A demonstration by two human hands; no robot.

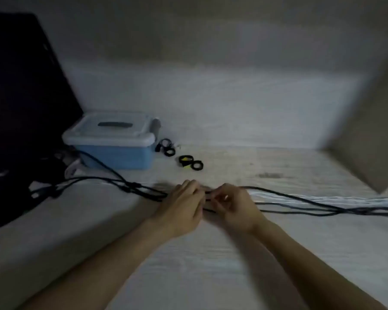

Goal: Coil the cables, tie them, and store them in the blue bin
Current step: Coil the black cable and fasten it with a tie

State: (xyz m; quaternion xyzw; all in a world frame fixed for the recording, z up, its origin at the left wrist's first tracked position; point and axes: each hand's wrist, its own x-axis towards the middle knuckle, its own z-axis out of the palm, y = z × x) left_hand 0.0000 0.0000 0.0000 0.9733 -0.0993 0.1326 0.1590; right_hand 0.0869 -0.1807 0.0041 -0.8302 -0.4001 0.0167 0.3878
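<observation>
Several black cables lie stretched across the pale wooden table from left to right, with a white cable among them on the right. My left hand and my right hand meet at the table's middle, both closed around the black cables where they bunch together. The blue bin stands at the back left with its pale lid on. Small rolled black ties and a yellow-and-black one lie just right of the bin.
A large dark object fills the left side, and the cables run to plugs near it. A wall borders the table at the back, and another surface closes the right side. The picture is dim and blurred.
</observation>
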